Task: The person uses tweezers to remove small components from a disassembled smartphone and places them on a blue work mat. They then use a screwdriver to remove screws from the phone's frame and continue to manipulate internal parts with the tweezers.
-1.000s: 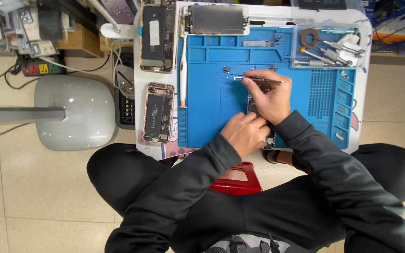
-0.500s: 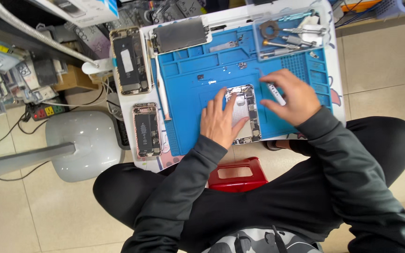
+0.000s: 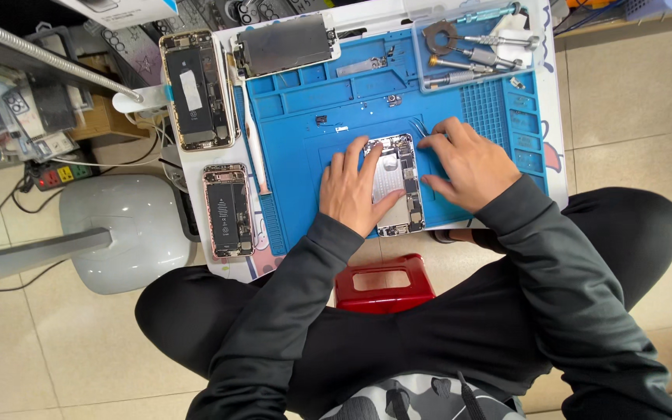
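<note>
**Opened phone pinned flat on the blue mat**

Seated low on a red stool (image 3: 383, 281), dark sleeves reaching forward over the knees. Left hand (image 3: 354, 190) spread flat, fingers splayed across the left edge of the opened phone chassis (image 3: 397, 184), thumb hooked under its lower end — pressing rather than gripping, apparently to stop the shell sliding on the mat. Right hand (image 3: 464, 161) loosely curled just beside the chassis's right edge, fingertips pinching slim metal tweezers (image 3: 420, 129) whose tips angle toward the upper right corner of the shell; closed lightly around the tool, nothing else held as far as can be told. Chassis lying face-up, circuit boards exposed, near the front middle of the blue repair mat (image 3: 297, 148), square to the body so both hands meet over it.

Further out, loose small parts and a bracket scattered in the mat's moulded recesses, kept apart by the ridges. Off the mat's left edge, a second open phone (image 3: 228, 210) with battery showing, then a larger open phone (image 3: 197, 88) beyond it. At the far edge, a detached screen panel (image 3: 285, 44) face-down, and a clear tray of screwdrivers (image 3: 472, 39) within the right hand's reach. Left of the table, a white lamp base (image 3: 122, 225) on the tiled floor.
</note>
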